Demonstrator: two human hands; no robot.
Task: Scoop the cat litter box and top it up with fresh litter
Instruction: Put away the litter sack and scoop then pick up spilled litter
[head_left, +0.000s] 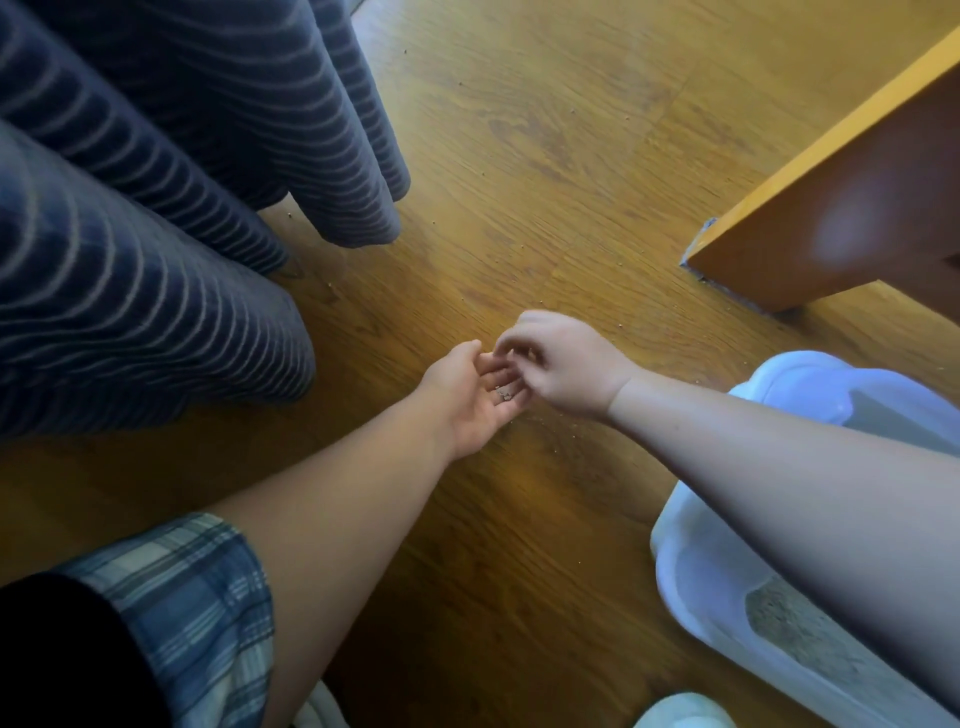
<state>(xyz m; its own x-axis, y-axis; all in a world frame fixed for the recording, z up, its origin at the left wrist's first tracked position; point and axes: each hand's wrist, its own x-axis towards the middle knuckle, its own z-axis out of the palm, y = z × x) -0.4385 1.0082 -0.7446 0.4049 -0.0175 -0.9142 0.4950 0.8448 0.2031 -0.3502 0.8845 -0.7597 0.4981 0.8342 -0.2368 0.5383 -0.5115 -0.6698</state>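
A few grains (505, 395) lie in the left hand (475, 400), held palm-up and loosely cupped as a tray. The right hand (563, 364) is bunched at that palm, apparently pinching more grains. Strays are probably being gathered off the floor (545, 156) for the box (696, 577) — set under the right forearm, litter (795, 623) inside.

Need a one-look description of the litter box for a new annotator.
Start at the wood floor and go to the lower right, below the orange furniture panel. The litter box is the pale glossy plastic tub there, partly under the right forearm. Only it holds a bed of sandy grey litter.
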